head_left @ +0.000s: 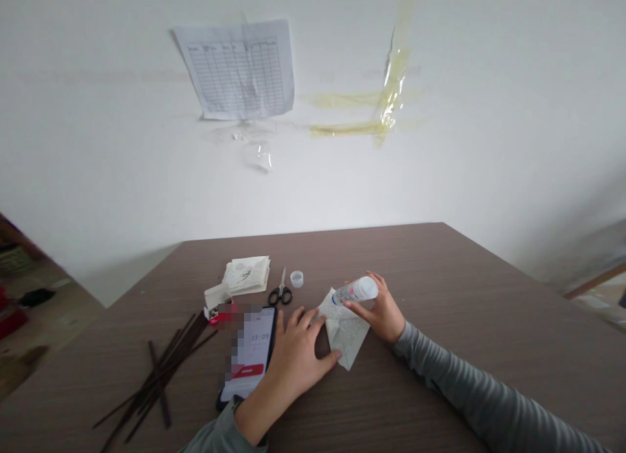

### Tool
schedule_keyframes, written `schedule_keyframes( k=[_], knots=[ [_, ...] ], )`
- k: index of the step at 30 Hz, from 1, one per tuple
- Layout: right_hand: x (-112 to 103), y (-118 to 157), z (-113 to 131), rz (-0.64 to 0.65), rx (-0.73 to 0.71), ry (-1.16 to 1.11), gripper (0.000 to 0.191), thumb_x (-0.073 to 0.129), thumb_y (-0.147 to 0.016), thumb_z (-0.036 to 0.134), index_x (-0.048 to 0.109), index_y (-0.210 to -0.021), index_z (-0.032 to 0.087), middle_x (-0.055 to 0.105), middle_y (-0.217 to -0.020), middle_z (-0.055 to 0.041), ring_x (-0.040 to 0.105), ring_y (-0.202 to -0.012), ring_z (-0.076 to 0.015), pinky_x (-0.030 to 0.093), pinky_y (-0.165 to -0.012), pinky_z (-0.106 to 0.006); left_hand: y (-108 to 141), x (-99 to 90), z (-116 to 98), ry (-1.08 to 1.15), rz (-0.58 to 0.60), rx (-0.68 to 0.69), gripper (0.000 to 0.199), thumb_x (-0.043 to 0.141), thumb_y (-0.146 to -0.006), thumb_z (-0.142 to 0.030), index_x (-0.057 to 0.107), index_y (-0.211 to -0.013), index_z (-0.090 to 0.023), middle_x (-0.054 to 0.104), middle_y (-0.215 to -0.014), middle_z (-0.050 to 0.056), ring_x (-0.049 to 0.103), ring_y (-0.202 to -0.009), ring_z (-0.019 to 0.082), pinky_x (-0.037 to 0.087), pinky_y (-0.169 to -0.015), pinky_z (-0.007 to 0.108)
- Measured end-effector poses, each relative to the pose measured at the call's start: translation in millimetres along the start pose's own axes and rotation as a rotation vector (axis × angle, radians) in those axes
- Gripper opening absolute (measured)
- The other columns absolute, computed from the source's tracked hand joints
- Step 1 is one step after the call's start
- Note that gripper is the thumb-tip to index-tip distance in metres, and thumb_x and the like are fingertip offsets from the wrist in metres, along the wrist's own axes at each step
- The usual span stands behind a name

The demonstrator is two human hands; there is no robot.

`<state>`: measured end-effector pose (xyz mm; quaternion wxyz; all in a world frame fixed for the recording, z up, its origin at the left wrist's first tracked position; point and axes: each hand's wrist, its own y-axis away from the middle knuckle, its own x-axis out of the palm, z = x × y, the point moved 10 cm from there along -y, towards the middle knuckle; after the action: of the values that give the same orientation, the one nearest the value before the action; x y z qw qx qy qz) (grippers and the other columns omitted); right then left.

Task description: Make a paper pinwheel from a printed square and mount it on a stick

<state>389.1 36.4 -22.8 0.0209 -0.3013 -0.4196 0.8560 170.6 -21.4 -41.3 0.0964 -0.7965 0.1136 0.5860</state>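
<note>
My right hand [384,311] is wrapped round a white glue bottle [359,290], which is tipped over so its blue-ringed end points down and left at the paper. Under it lies a folded sheet of printed paper [349,339] on the table. My left hand [300,355] rests with fingers spread, its thumb and fingertips touching the paper's left edge. The bottle's tip is too small to make out against the sheet. A translucent cap [297,279] stands off to the left, beside scissors [280,292] with black handles.
Left of my hands lie a phone [249,355] showing a timer, a small red and white box [218,303], and several dark thin sticks [161,375]. Folded papers [247,275] are stacked farther back. The brown table [464,296] meets a white wall.
</note>
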Motion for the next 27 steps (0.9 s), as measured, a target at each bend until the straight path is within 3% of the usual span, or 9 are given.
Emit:
schedule_keyframes(
  k=[4,6,10,13,17,21,23,27],
  knots=[
    [-2,2,-10,-0.012,0.011,-0.018,0.052,0.108,-0.104,0.048,0.095,-0.154,0.039,0.099,-0.129,-0.0126,0.092,-0.123,-0.0459,0.066,-0.138,-0.077,1,-0.5,1,0.006,0.01,-0.013,0.075,0.102,-0.096,-0.059,0.088,-0.168,-0.043,0.08,-0.187,0.01,0.061,-0.182,0.06,0.031,-0.16,0.091],
    [-3,3,-11,-0.02,-0.017,-0.016,0.055,0.1,-0.109,0.041,0.093,-0.163,0.038,0.099,-0.134,-0.0126,0.092,-0.125,-0.0428,0.064,-0.14,-0.075,1,-2.3,0,0.014,0.016,-0.026,0.074,0.101,-0.097,-0.059,0.088,-0.168,-0.041,0.079,-0.188,0.011,0.06,-0.183,0.059,0.029,-0.161,0.09],
    [-5,6,-13,-0.047,-0.039,0.032,0.055,0.082,-0.113,0.022,0.092,-0.164,0.041,0.095,-0.153,-0.011,0.09,-0.144,-0.0382,0.055,-0.149,-0.071,2,-5.5,-1,0.023,0.022,-0.036,0.074,0.1,-0.098,-0.057,0.088,-0.169,-0.04,0.078,-0.189,0.011,0.059,-0.185,0.059,0.027,-0.162,0.092],
    [-6,6,-16,-0.039,-0.03,0.094,0.068,0.072,-0.111,0.013,0.088,-0.17,0.044,0.092,-0.166,-0.0091,0.081,-0.165,-0.0383,0.048,-0.154,-0.074,2,-6.3,-1,0.024,0.027,-0.035,0.074,0.103,-0.096,-0.055,0.088,-0.167,-0.042,0.079,-0.188,0.009,0.059,-0.185,0.059,0.029,-0.162,0.091],
    [0,6,-21,0.038,-0.018,0.14,0.081,0.057,-0.113,0.006,0.082,-0.178,0.048,0.097,-0.155,-0.0054,0.071,-0.178,-0.0372,0.044,-0.155,-0.079,4,-9.9,-2,0.022,0.009,-0.039,0.072,0.102,-0.097,-0.053,0.089,-0.167,-0.041,0.08,-0.187,0.009,0.059,-0.185,0.058,0.032,-0.162,0.088],
    [1,4,-22,0.072,-0.013,0.165,0.075,0.054,-0.117,0.008,0.088,-0.171,0.048,0.096,-0.159,-0.0067,0.073,-0.175,-0.0423,0.049,-0.149,-0.086,6,-12.4,-5,0.029,-0.005,-0.036,0.071,0.099,-0.099,-0.051,0.089,-0.169,-0.039,0.081,-0.185,0.01,0.06,-0.185,0.057,0.031,-0.162,0.087],
    [-3,2,-21,0.049,-0.022,0.147,0.065,0.057,-0.119,0.013,0.093,-0.164,0.044,0.096,-0.156,-0.0093,0.082,-0.162,-0.0416,0.058,-0.143,-0.078,6,-14.3,-5,0.024,-0.024,-0.034,0.072,0.102,-0.097,-0.048,0.09,-0.167,-0.04,0.083,-0.183,0.01,0.063,-0.183,0.056,0.034,-0.162,0.086],
    [-16,-2,-24,-0.029,-0.02,0.027,0.046,0.065,-0.121,0.02,0.101,-0.147,0.035,0.097,-0.146,-0.0142,0.094,-0.131,-0.0342,0.076,-0.116,-0.049,7,-18.0,-7,0.01,-0.054,-0.027,0.07,0.105,-0.095,-0.044,0.092,-0.163,-0.04,0.086,-0.179,0.012,0.068,-0.179,0.057,0.041,-0.158,0.087]
  ],
)
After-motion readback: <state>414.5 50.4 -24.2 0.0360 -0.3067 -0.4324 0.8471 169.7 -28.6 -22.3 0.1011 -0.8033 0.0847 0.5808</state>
